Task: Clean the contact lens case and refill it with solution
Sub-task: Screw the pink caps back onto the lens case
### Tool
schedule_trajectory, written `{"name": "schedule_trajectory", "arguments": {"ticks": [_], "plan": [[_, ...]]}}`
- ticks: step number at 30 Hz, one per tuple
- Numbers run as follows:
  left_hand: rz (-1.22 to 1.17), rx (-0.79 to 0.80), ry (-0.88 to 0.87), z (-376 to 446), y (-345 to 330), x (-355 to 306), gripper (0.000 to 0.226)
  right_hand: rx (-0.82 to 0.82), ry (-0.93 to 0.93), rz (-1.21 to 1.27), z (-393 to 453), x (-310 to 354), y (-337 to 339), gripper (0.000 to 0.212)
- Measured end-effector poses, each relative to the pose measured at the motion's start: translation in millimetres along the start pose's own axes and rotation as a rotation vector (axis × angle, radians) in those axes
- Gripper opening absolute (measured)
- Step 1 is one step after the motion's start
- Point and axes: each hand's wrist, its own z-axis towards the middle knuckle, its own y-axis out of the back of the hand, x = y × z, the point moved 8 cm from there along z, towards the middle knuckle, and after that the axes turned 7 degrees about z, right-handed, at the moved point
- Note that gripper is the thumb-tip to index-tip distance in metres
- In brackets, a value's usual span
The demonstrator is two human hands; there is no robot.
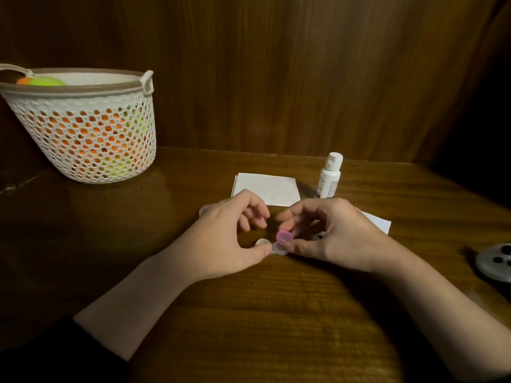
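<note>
Basket of white perforated plastic, with orange and green balls showing through its holes, stands far off to the left of the left hand, against the wooden back panel. That hand rests on the brown wooden table, its thumb pressing the clear plastic contact lens case down while its fingers curl loosely above. Just right of it, the right hand pinches a small round purple cap between thumb and fingertips, directly over the case. Beyond both hands lies a folded white paper napkin. Behind the right hand stands a small white plastic bottle of solution, capped and upright. Farther right, at the table edge, sits a grey round object with dark dots.
</note>
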Motion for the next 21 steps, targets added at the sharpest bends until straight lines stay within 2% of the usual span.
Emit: {"name": "schedule_trajectory", "arguments": {"ticks": [21], "plan": [[-0.055,0.037,-0.008,4.7,-5.3,3.2,0.052,0.083,-0.025,-0.012,3.1,-6.4,-9.5,0.04]]}}
